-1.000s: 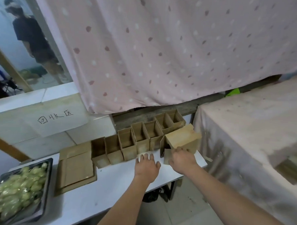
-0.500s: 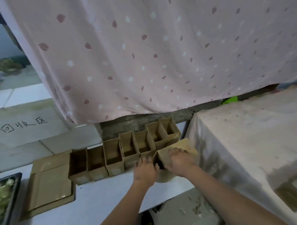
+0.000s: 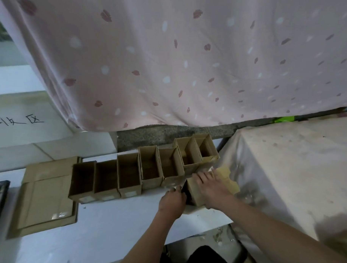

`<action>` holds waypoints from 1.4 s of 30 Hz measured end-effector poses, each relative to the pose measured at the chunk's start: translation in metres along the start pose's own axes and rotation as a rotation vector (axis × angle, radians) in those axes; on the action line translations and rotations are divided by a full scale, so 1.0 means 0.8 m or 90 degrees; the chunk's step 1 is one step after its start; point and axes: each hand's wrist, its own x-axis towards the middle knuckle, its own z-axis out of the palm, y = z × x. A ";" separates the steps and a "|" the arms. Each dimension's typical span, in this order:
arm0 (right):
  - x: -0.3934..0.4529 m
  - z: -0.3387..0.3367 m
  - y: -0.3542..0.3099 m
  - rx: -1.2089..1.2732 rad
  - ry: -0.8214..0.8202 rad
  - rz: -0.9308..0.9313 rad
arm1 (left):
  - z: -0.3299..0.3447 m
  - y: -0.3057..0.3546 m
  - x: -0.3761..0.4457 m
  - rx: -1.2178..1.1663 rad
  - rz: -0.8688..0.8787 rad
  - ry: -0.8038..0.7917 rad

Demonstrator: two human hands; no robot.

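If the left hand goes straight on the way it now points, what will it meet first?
Most likely the front wall of the open box in the row just ahead of the left hand. The gap looks very small; depth is unclear, so it may already touch.

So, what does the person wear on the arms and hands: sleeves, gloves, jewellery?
Nothing that shows. The left forearm and the right forearm are bare to the picture's edge, with no sleeve. The left hand and the right hand have no gloves; I see no watch, bracelet or ring.
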 end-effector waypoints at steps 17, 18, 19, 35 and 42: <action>-0.038 0.014 0.078 0.491 0.100 -0.061 | -0.061 0.023 -0.030 -0.236 0.083 0.081; -0.042 0.022 0.077 0.537 0.097 -0.058 | -0.062 0.023 -0.033 -0.208 0.089 0.090; -0.045 0.031 0.076 0.574 0.093 -0.053 | -0.062 0.025 -0.035 -0.177 0.091 0.091; -0.012 0.135 0.033 0.678 -0.018 -0.073 | -0.024 0.038 -0.039 0.180 0.041 0.062; -0.016 0.126 0.030 0.647 -0.058 0.021 | -0.007 0.033 -0.032 0.202 -0.005 0.041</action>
